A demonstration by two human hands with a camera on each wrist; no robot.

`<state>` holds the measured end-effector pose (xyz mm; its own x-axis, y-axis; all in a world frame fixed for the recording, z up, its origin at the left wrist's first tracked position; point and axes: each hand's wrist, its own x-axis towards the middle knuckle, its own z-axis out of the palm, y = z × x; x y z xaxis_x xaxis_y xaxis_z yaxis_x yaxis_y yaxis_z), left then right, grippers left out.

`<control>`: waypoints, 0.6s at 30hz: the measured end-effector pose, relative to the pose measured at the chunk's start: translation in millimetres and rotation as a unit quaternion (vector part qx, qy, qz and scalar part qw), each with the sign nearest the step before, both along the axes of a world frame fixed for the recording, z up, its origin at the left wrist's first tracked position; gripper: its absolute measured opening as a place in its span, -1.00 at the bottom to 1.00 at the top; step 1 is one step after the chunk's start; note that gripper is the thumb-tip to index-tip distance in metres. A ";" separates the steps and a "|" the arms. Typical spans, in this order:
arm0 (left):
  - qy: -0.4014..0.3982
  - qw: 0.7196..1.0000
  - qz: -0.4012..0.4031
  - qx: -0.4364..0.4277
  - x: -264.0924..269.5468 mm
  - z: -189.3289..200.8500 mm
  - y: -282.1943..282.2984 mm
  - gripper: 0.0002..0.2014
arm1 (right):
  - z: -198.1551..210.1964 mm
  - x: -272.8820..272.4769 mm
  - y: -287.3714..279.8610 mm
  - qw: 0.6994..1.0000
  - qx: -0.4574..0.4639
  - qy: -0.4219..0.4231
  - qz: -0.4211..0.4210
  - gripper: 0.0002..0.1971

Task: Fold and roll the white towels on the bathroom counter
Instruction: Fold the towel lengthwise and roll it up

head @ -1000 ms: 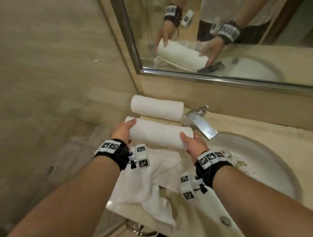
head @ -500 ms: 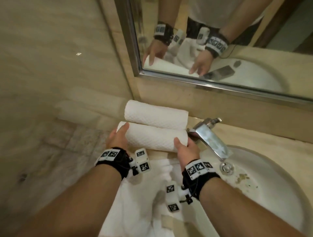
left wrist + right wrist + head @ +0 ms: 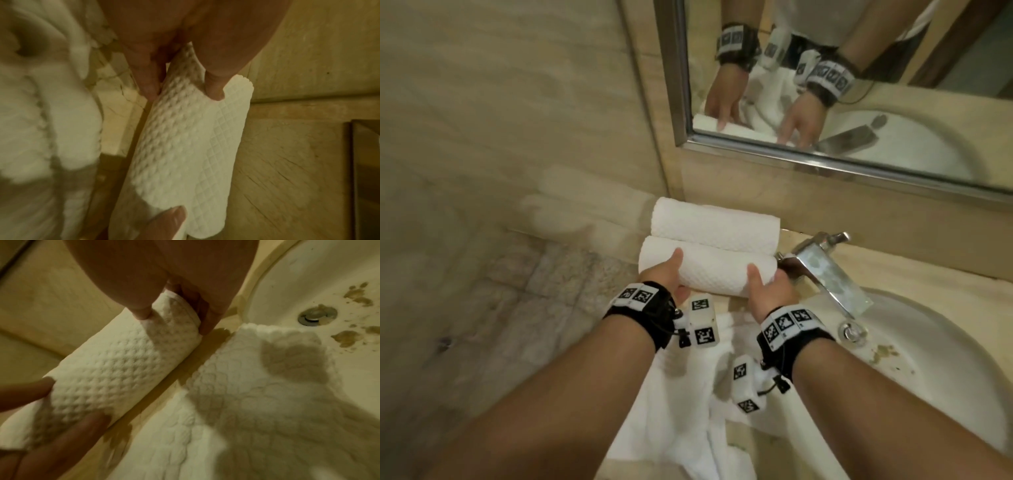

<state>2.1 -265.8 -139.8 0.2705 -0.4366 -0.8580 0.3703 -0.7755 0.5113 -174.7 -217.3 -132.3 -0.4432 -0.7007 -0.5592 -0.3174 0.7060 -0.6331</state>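
A rolled white towel [image 3: 715,270] [image 3: 180,146] [image 3: 115,369] lies across the counter, touching a second rolled towel [image 3: 715,226] behind it against the wall. My left hand [image 3: 667,277] [image 3: 180,84] grips the near roll's left end, thumb on top and fingers under it. My right hand [image 3: 767,287] [image 3: 174,316] grips the right end the same way. Loose unfolded white towels [image 3: 688,394] [image 3: 236,402] lie crumpled on the counter under my wrists.
A chrome faucet [image 3: 825,267] stands just right of the rolls, over a white sink [image 3: 945,370] with brown stains and a drain [image 3: 316,316]. A mirror [image 3: 859,85] hangs above the beige counter [image 3: 911,270]. The tiled wall corner is left of the rolls.
Both hands carried the near roll back until it rests against the rear roll. The head view has tilted and closed in on the counter.
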 end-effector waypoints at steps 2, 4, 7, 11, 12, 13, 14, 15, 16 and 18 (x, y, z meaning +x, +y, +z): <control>0.005 1.000 0.000 0.001 -2.7 -0.2 -5.3 -0.47 | -4.0 5.4 0.3 0.999 0.014 0.041 0.014 -0.31; -0.003 1.000 0.015 0.006 -1.7 -1.7 -12.4 -0.37 | -8.2 10.7 3.3 0.998 0.014 0.051 0.035 -0.18; 0.001 1.000 0.019 0.007 -0.7 -5.1 -21.4 -0.32 | -11.8 9.2 3.9 0.996 0.027 0.052 0.061 -0.25; -0.002 1.000 0.002 0.021 2.4 -16.6 -36.5 -0.31 | -11.6 -1.3 -11.1 0.993 0.060 0.050 0.084 -0.54; -0.008 0.999 -0.001 0.035 3.1 -18.6 -40.5 -0.28 | -10.0 -2.6 -15.4 0.992 0.067 0.052 0.095 -0.54; -0.013 0.999 0.000 0.048 3.5 -19.5 -44.2 -0.25 | -10.0 -3.6 -19.3 0.991 0.070 0.053 0.104 -0.55; -0.019 0.998 -0.005 0.058 3.0 -20.6 -47.4 -0.24 | -8.6 -3.9 -21.9 0.990 0.070 0.055 0.113 -0.58; -0.018 0.998 -0.006 0.064 2.0 -20.7 -50.5 -0.23 | -10.2 -4.4 -24.4 0.988 0.075 0.059 0.120 -0.64; -0.021 0.997 -0.015 0.071 1.7 -22.6 -52.9 -0.23 | -10.9 -5.6 -26.1 0.987 0.080 0.061 0.127 -0.70; -0.030 0.996 -0.047 0.075 1.3 -18.1 -56.0 -0.26 | -15.8 -6.0 -31.1 0.985 0.086 0.063 0.134 -0.71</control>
